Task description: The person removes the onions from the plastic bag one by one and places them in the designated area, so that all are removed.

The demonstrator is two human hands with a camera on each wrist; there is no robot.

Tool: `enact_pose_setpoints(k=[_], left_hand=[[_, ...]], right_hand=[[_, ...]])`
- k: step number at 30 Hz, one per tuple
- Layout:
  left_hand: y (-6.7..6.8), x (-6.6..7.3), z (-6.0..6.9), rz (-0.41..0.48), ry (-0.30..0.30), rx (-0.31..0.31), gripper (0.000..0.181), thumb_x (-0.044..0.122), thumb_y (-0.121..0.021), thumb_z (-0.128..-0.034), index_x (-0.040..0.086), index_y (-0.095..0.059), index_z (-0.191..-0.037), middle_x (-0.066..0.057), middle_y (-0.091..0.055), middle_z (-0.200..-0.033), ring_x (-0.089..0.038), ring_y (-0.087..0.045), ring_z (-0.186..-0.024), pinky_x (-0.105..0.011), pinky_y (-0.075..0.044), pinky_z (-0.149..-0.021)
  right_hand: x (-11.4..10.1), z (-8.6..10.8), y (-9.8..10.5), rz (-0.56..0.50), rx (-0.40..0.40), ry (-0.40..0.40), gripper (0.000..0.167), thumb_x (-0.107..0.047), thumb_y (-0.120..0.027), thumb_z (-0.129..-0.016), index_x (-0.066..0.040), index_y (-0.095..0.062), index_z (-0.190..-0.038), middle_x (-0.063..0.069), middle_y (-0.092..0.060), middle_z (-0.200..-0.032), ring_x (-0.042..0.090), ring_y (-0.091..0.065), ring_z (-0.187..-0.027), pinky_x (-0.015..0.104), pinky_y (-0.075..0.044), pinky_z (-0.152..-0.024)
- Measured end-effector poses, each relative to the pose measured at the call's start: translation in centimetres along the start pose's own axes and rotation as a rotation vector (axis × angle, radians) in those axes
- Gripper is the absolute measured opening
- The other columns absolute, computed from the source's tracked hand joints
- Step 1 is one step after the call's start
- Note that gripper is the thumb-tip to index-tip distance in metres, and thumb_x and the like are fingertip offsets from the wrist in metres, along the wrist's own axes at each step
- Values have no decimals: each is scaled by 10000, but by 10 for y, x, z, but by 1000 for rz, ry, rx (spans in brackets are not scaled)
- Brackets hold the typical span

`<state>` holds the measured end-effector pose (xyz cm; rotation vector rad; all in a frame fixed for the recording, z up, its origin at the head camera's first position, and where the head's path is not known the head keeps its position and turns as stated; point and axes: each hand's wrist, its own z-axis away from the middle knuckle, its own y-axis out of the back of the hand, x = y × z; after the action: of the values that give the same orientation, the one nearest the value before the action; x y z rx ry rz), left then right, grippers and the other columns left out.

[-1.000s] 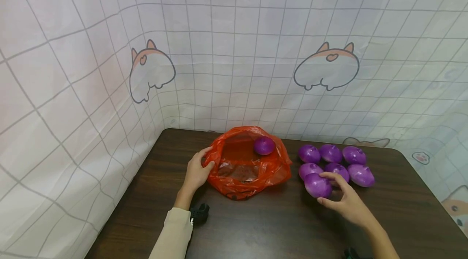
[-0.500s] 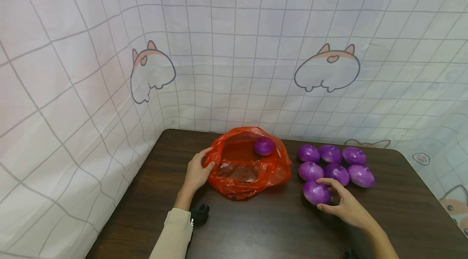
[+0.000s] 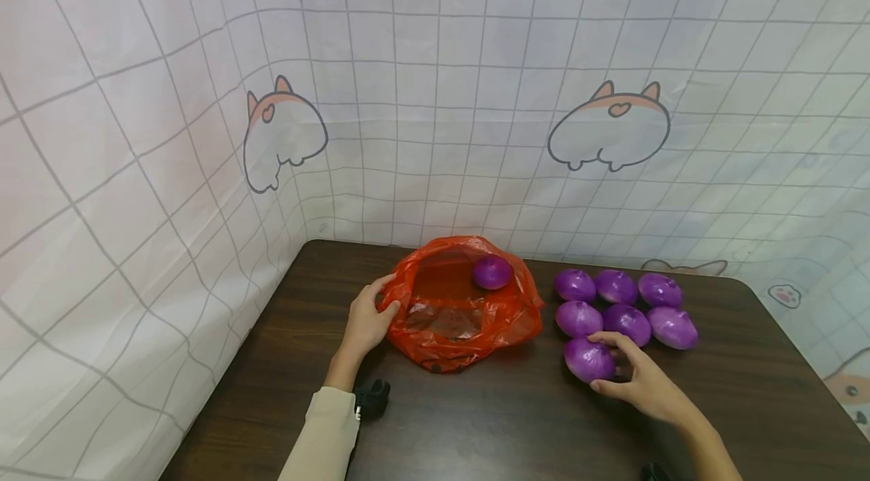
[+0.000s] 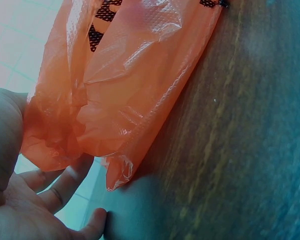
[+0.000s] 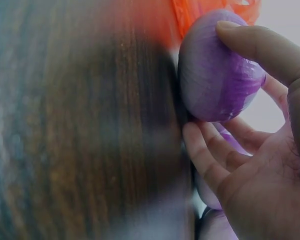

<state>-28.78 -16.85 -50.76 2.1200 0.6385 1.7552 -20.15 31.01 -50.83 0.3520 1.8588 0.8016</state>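
A red plastic bag (image 3: 438,354) lies with its mouth spread at the middle of the table, one purple onion (image 3: 492,272) inside. My left hand (image 3: 367,324) holds the bag's left edge; in the left wrist view the orange-looking plastic (image 4: 115,115) passes between thumb and fingers. To the right of the bag, my right hand (image 3: 642,383) has thumb and fingers around another onion (image 3: 587,359), which sits at the table surface. The right wrist view shows that onion (image 5: 210,70) with the thumb across it and fingers behind. Several more onions (image 3: 625,323) stand in two rows just behind it.
The dark wooden table (image 3: 476,420) meets a white grid-patterned curtain (image 3: 435,126) at its back and left. A black wrist strap device (image 3: 371,396) sits on the left forearm.
My right hand has lowered its onion slightly toward me onto the table, in front of the two rows. Over the last half second it barely moves. The left hand stays on the bag.
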Motion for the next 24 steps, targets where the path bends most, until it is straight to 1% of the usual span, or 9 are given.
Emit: enact_pose_setpoints(k=[11,13,19,24], left_hand=[[0,-1,0,-4,3,-12,517,169,-696,-964,212,-562,-1461,-156,-617,-1340,-345,-604,-1209,-556,-509,-1016],[0,-2,0,-9,-7,-11,518,161,-693,-963,203,-561,-1463,-164,-618,-1339,-353,-604,-1215,-566,-504,-1017],[0,-2,0,-5,-5,-9,512,169,-696,-963,214,-568,-1457,-161,-619,-1338,-355,-600,-1225,-567,-500,-1022],[-1,-4,0,-8,-7,-8,515,172,-692,-967,220,-562,-1463,-154,-616,-1344,-346,-598,-1229,-564,-501,-1022]], right_hand=[[-4,3,-2,-22,-9,-3,655,-186,-825,-864,-118,-496,-1426,77,-526,-1372,-34,-507,-1112,165,-468,-924],[-5,3,-2,-21,-6,1,663,-186,-828,-860,-117,-495,-1429,74,-522,-1376,-27,-502,-1111,168,-467,-924],[-7,5,-1,7,16,26,685,-175,-843,-843,-110,-499,-1431,73,-537,-1338,25,-535,-1073,208,-508,-896],[-14,5,5,43,44,31,687,-162,-848,-835,-81,-505,-1425,114,-543,-1345,55,-541,-1079,257,-535,-866]])
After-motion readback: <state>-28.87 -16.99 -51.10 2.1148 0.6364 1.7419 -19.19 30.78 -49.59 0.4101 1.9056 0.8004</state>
